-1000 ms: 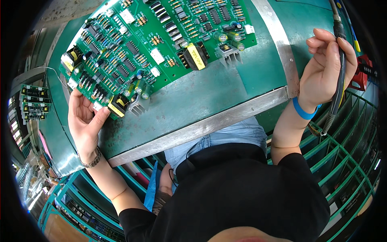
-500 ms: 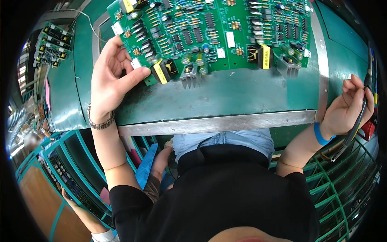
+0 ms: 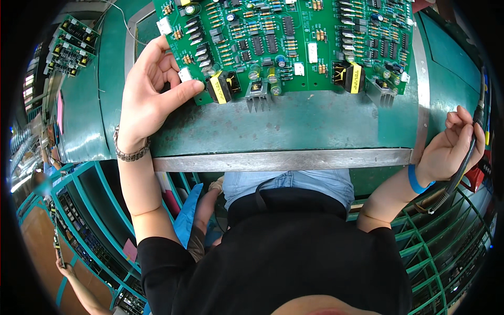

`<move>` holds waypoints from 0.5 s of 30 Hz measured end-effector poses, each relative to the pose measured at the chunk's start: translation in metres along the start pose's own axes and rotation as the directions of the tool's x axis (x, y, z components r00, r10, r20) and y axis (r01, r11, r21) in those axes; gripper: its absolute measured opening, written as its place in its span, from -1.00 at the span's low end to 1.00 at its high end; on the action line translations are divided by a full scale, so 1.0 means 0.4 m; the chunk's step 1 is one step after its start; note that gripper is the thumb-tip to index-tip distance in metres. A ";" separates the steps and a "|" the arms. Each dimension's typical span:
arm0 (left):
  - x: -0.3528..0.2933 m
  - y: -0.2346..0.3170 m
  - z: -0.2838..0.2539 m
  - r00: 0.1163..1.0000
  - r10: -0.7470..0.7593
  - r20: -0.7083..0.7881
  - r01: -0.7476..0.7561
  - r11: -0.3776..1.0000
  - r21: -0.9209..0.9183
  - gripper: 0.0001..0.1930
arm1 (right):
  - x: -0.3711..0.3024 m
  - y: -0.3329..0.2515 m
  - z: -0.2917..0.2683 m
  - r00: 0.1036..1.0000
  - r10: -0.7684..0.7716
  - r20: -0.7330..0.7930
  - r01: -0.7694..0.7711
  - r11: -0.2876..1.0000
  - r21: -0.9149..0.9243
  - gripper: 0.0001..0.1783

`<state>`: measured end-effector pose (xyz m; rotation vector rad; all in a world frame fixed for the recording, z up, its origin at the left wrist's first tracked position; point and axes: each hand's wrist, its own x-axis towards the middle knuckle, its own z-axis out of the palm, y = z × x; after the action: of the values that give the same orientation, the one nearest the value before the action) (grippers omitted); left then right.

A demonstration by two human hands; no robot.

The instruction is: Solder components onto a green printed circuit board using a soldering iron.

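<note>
My left hand (image 3: 149,92) grips a large green circuit board (image 3: 299,58) by its left edge, the thumb on the near left corner. The board carries rows of resistors, black chips, yellow-banded transformers (image 3: 350,77) and finned heat sinks (image 3: 257,94) along its near edge. Its far edge runs out of view at the top. Over at the right, away from the board, my right hand (image 3: 457,139) is closed around the dark handle of a soldering iron (image 3: 478,114). The iron points away from me, and its cable hangs down past my wrist.
The green worktop (image 3: 294,126) has a metal front edge (image 3: 283,160). More circuit boards (image 3: 73,44) stand at the far left. Green racks (image 3: 436,252) flank me below the bench. At lower left, another person's hand (image 3: 65,269) holds a board (image 3: 55,231) upright.
The circuit board and my left hand have shifted a little to the right and away from me in the picture. The other person's hand has moved left, and its board now shows.
</note>
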<state>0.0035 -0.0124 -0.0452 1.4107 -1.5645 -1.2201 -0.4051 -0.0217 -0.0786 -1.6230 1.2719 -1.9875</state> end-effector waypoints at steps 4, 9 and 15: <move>-0.003 0.002 0.002 1.000 -0.009 0.011 0.009 1.000 0.008 -0.49 | -0.001 -0.010 0.014 1.000 -0.007 0.009 0.007 1.000 -0.012 -0.82; -0.006 0.011 0.013 0.998 -0.056 -0.024 0.053 0.994 -0.093 -0.42 | -0.003 -0.015 0.030 0.995 0.013 -0.097 -0.007 0.998 0.065 -0.82; 0.003 0.011 0.012 0.999 -0.029 0.018 0.030 0.999 -0.037 -0.41 | -0.003 -0.008 0.024 0.998 -0.009 -0.062 0.014 0.997 0.078 -0.81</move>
<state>-0.0026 -0.0127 -0.0426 1.4079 -1.5298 -1.2756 -0.3950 -0.0234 -0.0769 -1.5479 1.1930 -2.0815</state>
